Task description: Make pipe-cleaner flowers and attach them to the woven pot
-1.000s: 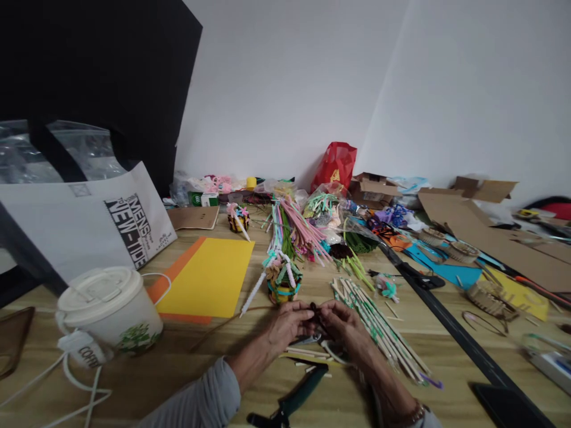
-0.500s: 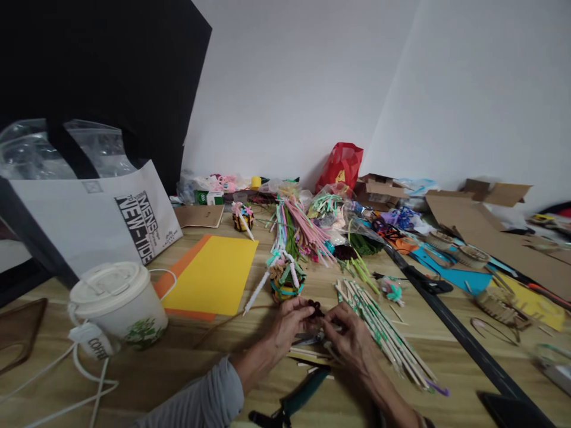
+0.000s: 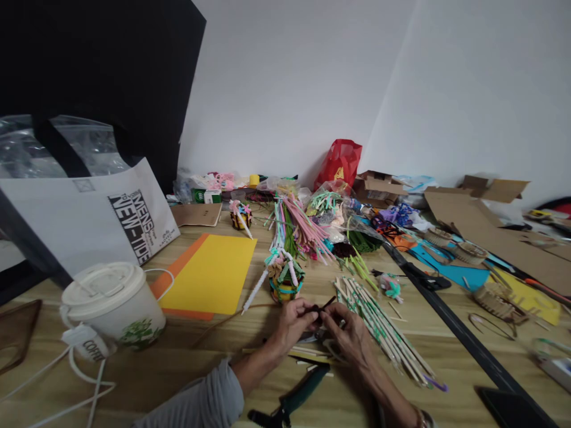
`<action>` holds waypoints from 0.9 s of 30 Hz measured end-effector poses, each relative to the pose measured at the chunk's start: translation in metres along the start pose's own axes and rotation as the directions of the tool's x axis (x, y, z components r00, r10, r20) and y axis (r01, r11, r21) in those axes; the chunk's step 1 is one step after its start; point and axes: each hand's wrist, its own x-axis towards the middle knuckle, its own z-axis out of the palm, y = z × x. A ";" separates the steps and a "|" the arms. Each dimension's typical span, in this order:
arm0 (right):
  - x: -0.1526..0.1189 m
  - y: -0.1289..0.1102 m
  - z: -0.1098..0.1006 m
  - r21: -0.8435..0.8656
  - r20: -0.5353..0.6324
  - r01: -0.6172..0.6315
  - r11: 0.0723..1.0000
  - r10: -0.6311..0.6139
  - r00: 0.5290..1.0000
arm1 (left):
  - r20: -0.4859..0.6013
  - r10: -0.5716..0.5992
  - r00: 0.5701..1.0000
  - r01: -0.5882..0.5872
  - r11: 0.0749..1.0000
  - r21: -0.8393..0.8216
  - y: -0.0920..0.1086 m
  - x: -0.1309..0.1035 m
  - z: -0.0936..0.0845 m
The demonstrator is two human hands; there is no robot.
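Occupying lower centre of frame: dark brown strip (image 3: 329, 302), pinched by left hand (image 3: 292, 324) and right hand (image 3: 348, 330), close together. Bottom centre: green-handled tool (image 3: 304, 390). Lower right of centre: wooden sticks (image 3: 384, 333). Lower left: lidded white cup (image 3: 140, 312).

- "mens" and "new-tide" are running down the white bag (image 3: 66, 220), which is standing toward the table's (image 3: 200, 368) left edge
- "coffe" is showing on a white tag (image 3: 93, 349) nearer the table's front edge

Dark brown strip (image 3: 329, 303), mostly hidden
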 end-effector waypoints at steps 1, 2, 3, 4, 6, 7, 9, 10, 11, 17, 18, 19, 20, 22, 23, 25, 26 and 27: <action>0.000 0.000 0.000 -0.006 0.007 0.006 1.000 -0.006 1.000 | 0.000 0.013 1.000 -0.013 1.000 0.019 -0.001 0.001 0.000; 0.000 0.000 0.000 -0.021 0.018 0.015 1.000 -0.015 1.000 | 0.002 0.023 1.000 -0.023 0.999 0.034 -0.001 0.002 -0.001; 0.000 -0.001 -0.001 -0.036 0.034 0.027 0.999 -0.026 0.999 | 0.002 0.029 1.000 -0.029 0.999 0.046 -0.002 0.002 -0.002; 0.000 -0.002 -0.001 -0.039 0.049 0.037 0.999 -0.035 0.998 | 0.003 0.033 0.999 -0.033 0.998 0.057 -0.002 0.003 -0.002; -0.001 -0.005 -0.002 -0.041 0.082 0.055 0.998 -0.051 0.995 | 0.006 0.035 0.999 -0.035 0.997 0.074 -0.003 0.003 -0.004; -0.001 -0.006 -0.002 -0.042 0.095 0.062 0.997 -0.058 0.994 | 0.012 0.033 0.999 -0.034 0.996 0.084 -0.004 0.003 -0.005; -0.002 -0.008 -0.002 -0.045 0.098 0.078 0.996 -0.073 0.992 | 0.024 0.036 0.999 -0.039 0.994 0.104 -0.004 0.004 -0.006; -0.003 -0.009 -0.001 -0.047 0.089 0.086 0.995 -0.082 0.993 | 0.028 0.041 0.999 -0.044 0.992 0.116 -0.004 0.004 -0.007; -0.003 -0.010 -0.001 -0.051 0.081 0.096 0.994 -0.091 0.993 | 0.032 0.050 0.998 -0.054 0.990 0.131 -0.005 0.004 -0.008; -0.008 -0.013 0.002 -0.084 0.047 0.141 0.986 -0.137 0.989 | 0.036 0.109 0.993 -0.114 0.972 0.203 -0.005 0.004 -0.006; -0.008 -0.012 0.001 -0.077 0.045 0.135 0.988 -0.131 0.990 | 0.021 0.107 0.994 -0.109 0.975 0.196 -0.004 0.004 -0.004; -0.007 -0.011 0.001 -0.059 0.046 0.119 0.991 -0.117 0.992 | 0.004 0.094 0.996 -0.093 0.980 0.178 -0.004 0.004 -0.003; -0.006 -0.010 0.000 -0.025 0.054 0.096 0.995 -0.094 0.994 | -0.008 0.069 0.998 -0.067 0.987 0.149 -0.003 0.003 -0.002; -0.002 -0.007 -0.001 0.095 0.090 0.027 0.995 -0.036 0.995 | -0.001 -0.009 1.000 0.009 0.998 0.068 0.000 0.002 -0.001; -0.001 -0.006 -0.002 0.166 0.114 -0.016 0.986 -0.003 0.994 | 0.015 -0.050 0.999 0.049 0.998 0.029 0.001 0.001 -0.001; 0.002 -0.005 -0.003 0.293 0.142 -0.108 0.950 0.068 0.987 | 0.046 -0.105 0.993 0.107 0.994 -0.029 0.004 0.000 -0.002; 0.003 -0.005 -0.004 0.343 0.138 -0.144 0.928 0.102 0.985 | 0.057 -0.117 0.991 0.120 0.992 -0.048 0.005 -0.001 -0.003; 0.004 -0.006 -0.004 0.385 0.123 -0.171 0.907 0.133 0.984 | 0.067 -0.122 0.990 0.126 0.990 -0.061 0.006 -0.001 -0.004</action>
